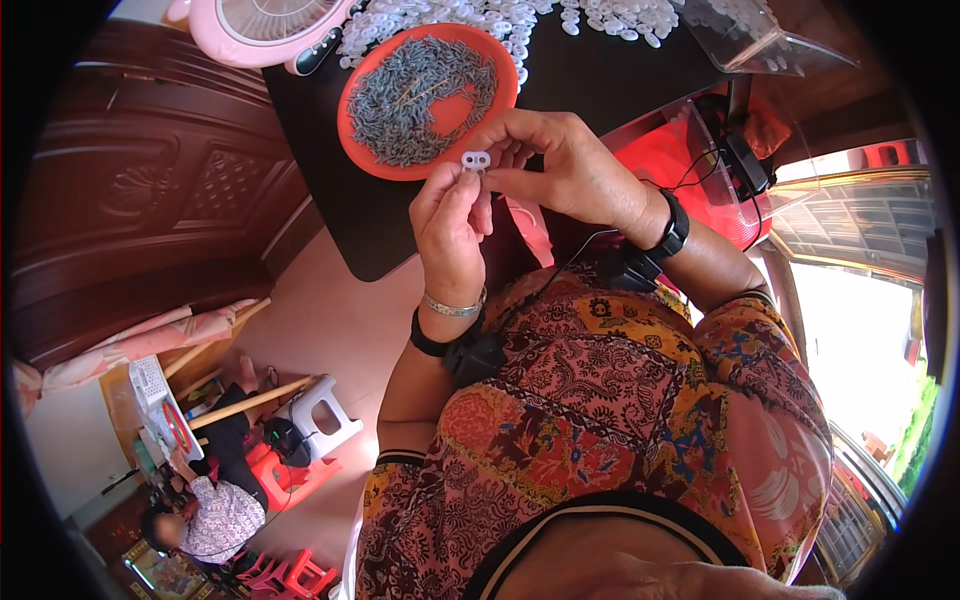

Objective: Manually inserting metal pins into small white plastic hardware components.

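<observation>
Pinched between the thumb and fingers of my left hand (452, 235) is a small white plastic piece (476, 160) with two round holes, held upright. My right hand (575, 175) meets it from the right, thumb and index finger closed together at the piece's lower edge. Whatever those right fingertips hold is too small and covered to make out. Just beyond both hands lies an orange-red plate (352, 140), heaped with many thin grey screw-like pieces (400, 115). A thin light stick rests on the heap. Similar white two-holed pieces (510, 25) spread over the far side of the table.
The black table (355, 235) has its near left corner beside my left arm. A pink fan (265, 35) stands at the far left, a clear plastic box (755, 45) at the far right. Red bags (665, 165) and cables lie right. Another person (225, 515) sits lower left near stools (325, 420).
</observation>
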The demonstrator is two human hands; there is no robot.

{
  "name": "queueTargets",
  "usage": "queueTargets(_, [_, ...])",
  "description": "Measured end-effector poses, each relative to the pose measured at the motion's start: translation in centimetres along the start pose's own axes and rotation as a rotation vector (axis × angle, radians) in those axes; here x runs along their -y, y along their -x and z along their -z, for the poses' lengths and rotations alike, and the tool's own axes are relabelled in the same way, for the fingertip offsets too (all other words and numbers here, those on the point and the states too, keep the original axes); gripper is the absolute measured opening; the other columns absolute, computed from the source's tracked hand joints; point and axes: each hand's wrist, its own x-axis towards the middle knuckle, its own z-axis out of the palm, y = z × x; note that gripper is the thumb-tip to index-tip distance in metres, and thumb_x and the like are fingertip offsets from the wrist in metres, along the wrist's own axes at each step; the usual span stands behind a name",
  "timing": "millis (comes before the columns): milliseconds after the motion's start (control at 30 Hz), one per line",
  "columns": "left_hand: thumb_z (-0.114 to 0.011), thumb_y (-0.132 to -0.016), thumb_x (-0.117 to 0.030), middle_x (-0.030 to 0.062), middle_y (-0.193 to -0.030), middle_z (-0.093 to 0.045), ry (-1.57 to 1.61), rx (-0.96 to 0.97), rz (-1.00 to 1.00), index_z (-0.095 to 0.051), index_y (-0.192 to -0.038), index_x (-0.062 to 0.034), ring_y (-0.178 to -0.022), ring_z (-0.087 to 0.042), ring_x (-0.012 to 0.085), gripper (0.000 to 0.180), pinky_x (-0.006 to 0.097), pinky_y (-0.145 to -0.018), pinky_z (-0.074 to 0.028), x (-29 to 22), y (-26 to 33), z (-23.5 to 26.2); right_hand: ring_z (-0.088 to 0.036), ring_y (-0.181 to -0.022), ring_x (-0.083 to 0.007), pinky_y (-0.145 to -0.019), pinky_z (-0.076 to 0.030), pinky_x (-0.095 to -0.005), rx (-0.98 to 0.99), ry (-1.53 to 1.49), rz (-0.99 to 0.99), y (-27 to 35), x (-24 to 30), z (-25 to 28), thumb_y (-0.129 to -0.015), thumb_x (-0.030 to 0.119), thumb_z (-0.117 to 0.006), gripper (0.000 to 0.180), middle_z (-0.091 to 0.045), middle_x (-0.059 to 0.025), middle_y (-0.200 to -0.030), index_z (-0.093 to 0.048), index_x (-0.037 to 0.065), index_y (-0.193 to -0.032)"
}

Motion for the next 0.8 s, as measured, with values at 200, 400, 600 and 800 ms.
queueTargets(200, [-0.048, -0.090, -0.018, -0.0008, -0.059, -0.047, 0.063, -0.042, 0.010, -0.054, -0.080, -0.0033, -0.048, -0.041, 0.0060, 0.019, 0.019, -0.043, -0.027, -0.3, 0.0, -0.6, -0.061, -0.075, -0.0113, -0.067, -0.050, -0.0256, -0.018, 0.118, 0.071, 0.2, 0.3, -0.1, -0.077, 0.005, -0.070, 0.026, -0.062, -0.0046, -0.082, -0.062, 0.002, -0.101])
queueTargets(400, [-0.050, -0.090, -0.020, -0.0011, -0.062, -0.049, 0.062, -0.048, 0.011, -0.056, -0.078, -0.0031, -0.049, -0.041, 0.0043, 0.022, 0.019, -0.043, -0.028, -0.5, 0.1, -0.8, -0.062, -0.074, -0.0150, -0.066, -0.050, -0.0268, 0.011, 0.217, 0.205, 0.2, 0.4, 0.1, -0.074, 0.004, -0.071, 0.029, -0.062, -0.0072, -0.084, -0.062, 0.002, -0.101])
queueTargets(600, [-0.047, -0.092, -0.022, 0.0016, -0.067, -0.053, 0.007, -0.070, -0.001, -0.058, -0.089, -0.0007, -0.050, -0.043, 0.0057, 0.025, 0.019, -0.042, -0.029, -0.4, -0.1, -1.3, -0.064, -0.076, -0.0277, -0.067, -0.052, -0.0352, -0.069, 0.401, 0.268, 0.3, 1.0, -0.9, -0.069, 0.012, -0.071, 0.029, -0.063, -0.0107, -0.085, -0.062, 0.005, -0.096])
queueTargets(800, [-0.044, -0.093, -0.026, 0.0020, -0.064, -0.053, 0.019, -0.076, -0.036, -0.056, -0.083, -0.0034, -0.050, -0.043, 0.0074, 0.028, 0.020, -0.045, -0.031, -0.2, 0.2, -0.9, -0.064, -0.070, -0.0294, -0.061, -0.052, -0.0353, -0.071, 0.486, 0.277, 0.5, 0.5, -1.3, -0.075, 0.013, -0.069, 0.033, -0.062, -0.0126, -0.082, -0.060, 0.005, -0.106])
